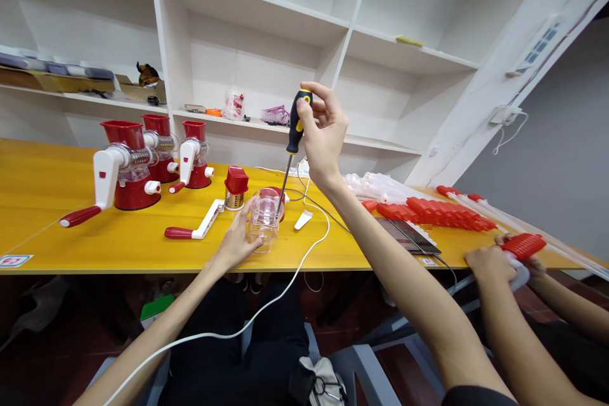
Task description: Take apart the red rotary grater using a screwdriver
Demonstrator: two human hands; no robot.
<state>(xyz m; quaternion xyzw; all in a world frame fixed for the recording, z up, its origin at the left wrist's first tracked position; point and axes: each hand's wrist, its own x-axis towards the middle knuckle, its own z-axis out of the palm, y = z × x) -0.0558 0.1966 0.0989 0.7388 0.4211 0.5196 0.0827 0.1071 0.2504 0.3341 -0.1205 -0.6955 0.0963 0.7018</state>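
My left hand (240, 238) is closed around a clear plastic housing (264, 219) at the table's front edge. My right hand (323, 127) grips the black and yellow handle of a screwdriver (295, 127), held nearly upright. The screwdriver's shaft slants down to the housing's right side; whether its tip meets a screw is too small to tell. Partly hidden behind the housing is a red part (275, 193). To the left of my left hand lie a white crank with a red handle (202, 222) and a metal grater drum with a red top (236, 187).
Assembled red and white rotary graters (130, 168) stand at the left of the yellow table (57, 177). A white cable (316, 244) runs across the front edge. To the right are a tablet (404, 236), red-handled pieces (438, 212) and a co-worker's hands (495, 263) holding a red part.
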